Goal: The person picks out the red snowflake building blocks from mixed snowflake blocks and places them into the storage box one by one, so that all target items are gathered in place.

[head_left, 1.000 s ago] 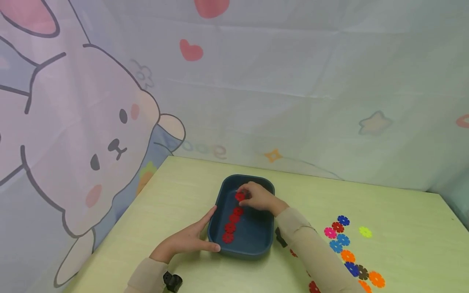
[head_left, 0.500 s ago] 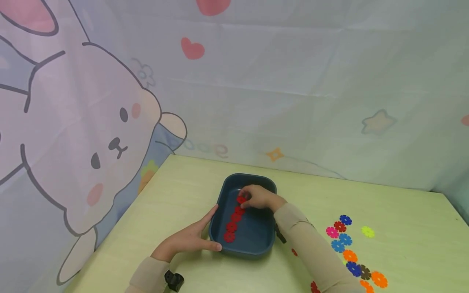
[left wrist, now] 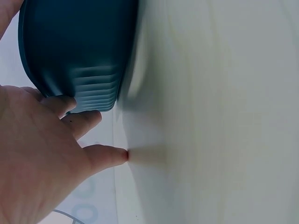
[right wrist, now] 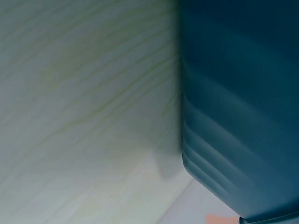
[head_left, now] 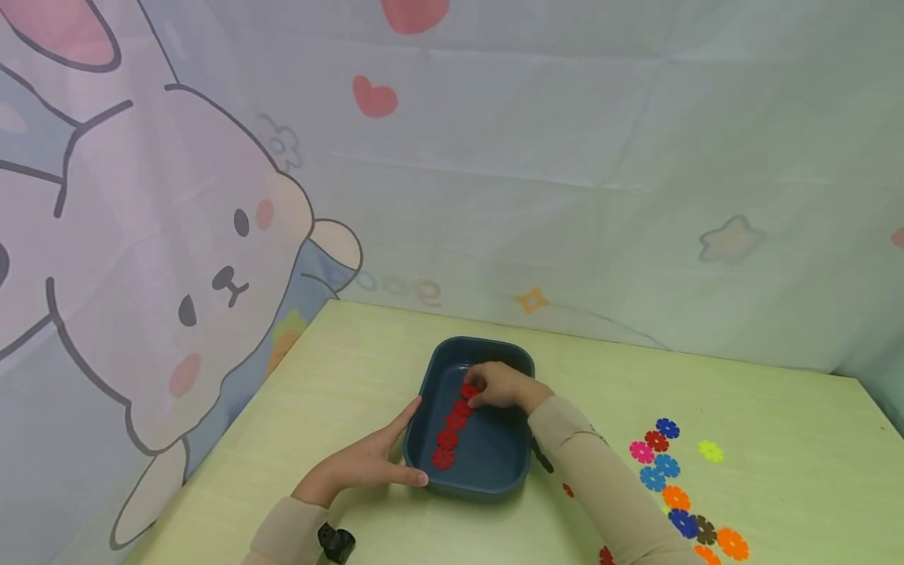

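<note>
Inside a dark blue plastic bin, several red flower-shaped plastic discs lie in a line from front to back along the left half. At the far end of that line my right hand pinches a red flower-shaped disc between thumb and fingers, close to the disc before it. My left hand rests against the bin's left side, thumb and fingers spread apart, the thumb at the front left corner. In the left wrist view, its fingers touch the ribbed outer wall. The right wrist view shows only the bin's outside and the table.
Right of the bin, loose flower discs in blue, pink, orange and brown lie on the pale green table, with a yellow disc set apart. More red discs show beside the right sleeve. A printed cloth hangs behind.
My right hand has come slightly toward me inside the bin, bringing its red disc up to the end of the red line. The left hand has stayed at the bin's side.
</note>
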A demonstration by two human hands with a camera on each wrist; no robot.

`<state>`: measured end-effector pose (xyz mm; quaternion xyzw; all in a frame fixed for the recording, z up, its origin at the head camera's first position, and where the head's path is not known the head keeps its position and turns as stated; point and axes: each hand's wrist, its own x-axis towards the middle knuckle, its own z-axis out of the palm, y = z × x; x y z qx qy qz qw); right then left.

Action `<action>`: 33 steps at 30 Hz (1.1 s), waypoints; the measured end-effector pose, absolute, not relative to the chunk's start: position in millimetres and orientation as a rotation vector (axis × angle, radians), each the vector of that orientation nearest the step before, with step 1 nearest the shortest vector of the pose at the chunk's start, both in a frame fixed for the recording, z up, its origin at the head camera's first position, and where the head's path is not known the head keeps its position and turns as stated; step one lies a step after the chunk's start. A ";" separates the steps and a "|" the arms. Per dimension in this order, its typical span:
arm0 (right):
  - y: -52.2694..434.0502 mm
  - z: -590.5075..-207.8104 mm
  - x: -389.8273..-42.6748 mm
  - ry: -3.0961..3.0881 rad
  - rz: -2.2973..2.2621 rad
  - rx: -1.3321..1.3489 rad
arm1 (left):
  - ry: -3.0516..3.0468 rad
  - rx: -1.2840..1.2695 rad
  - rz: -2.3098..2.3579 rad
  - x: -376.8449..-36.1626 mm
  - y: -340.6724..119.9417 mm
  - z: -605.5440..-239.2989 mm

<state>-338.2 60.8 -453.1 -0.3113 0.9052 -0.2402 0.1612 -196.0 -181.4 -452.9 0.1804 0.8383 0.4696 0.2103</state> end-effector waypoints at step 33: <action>85.1 -424.1 -330.6 2.542 -1.054 -1.096 | 2.339 0.492 1.292 -196.1 -181.9 -452.6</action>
